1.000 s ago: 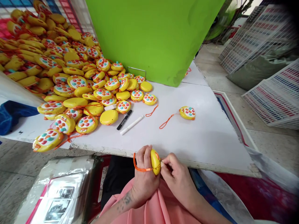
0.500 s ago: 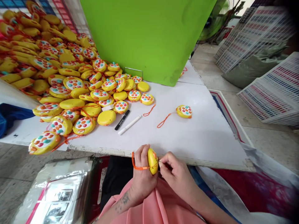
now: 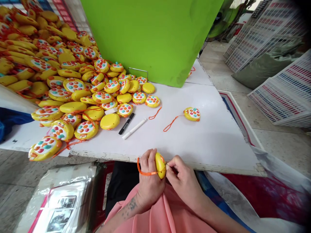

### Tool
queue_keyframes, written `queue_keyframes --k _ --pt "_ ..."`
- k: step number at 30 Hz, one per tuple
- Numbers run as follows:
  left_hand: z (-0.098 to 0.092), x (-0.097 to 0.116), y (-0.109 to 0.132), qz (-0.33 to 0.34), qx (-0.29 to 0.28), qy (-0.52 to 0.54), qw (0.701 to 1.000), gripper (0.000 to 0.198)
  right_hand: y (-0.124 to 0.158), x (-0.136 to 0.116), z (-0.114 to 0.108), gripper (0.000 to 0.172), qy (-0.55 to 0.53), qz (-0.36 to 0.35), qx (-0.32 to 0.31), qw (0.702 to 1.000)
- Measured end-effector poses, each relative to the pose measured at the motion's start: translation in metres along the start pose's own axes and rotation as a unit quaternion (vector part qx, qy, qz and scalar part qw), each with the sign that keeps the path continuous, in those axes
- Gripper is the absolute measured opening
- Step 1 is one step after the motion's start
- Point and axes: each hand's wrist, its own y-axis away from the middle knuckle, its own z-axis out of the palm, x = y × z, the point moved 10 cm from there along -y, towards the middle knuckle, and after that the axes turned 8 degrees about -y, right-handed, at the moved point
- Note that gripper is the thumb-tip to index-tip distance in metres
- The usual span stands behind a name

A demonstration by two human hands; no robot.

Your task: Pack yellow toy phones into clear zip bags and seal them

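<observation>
My left hand (image 3: 150,181) is wrapped round a yellow toy (image 3: 160,165), holding it on edge just in front of the table's near edge. An orange strap (image 3: 145,173) loops from the toy across the backs of my left fingers. Close against the toy's right side, my right hand (image 3: 181,174) is closed in a pinch. A thin strand or pin shows at its fingertips, too small to name. On the table, a similar toy (image 3: 192,114) with coloured buttons lies with its orange strap (image 3: 170,124) stretched to the left.
A large heap of yellow toys (image 3: 73,85) covers the left of the white table (image 3: 213,142). A black marker (image 3: 126,124) and a white pen (image 3: 134,128) lie beside it. Behind stands a green panel (image 3: 155,38). Plastic-wrapped packages (image 3: 60,200) sit at lower left; white crates (image 3: 286,94) stand at right.
The view has shifted slightly. Both hands keep their grip beside the toy, which is turned a little, and my right fingertips stay close to its side.
</observation>
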Motion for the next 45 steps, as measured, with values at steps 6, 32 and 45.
queue_keyframes --k 6,32,45 --pt "0.002 0.003 0.001 0.015 -0.014 -0.002 1.0 0.066 -0.009 0.018 0.001 0.012 -0.145 0.084 -0.007 0.986" --pt "-0.001 0.0 0.002 0.014 0.004 0.009 1.0 0.062 0.003 -0.001 0.003 0.009 -0.018 0.002 -0.034 0.999" --pt "-0.002 -0.003 0.003 0.022 0.016 0.014 1.0 0.066 0.002 0.007 0.006 0.01 -0.142 0.067 -0.059 0.986"
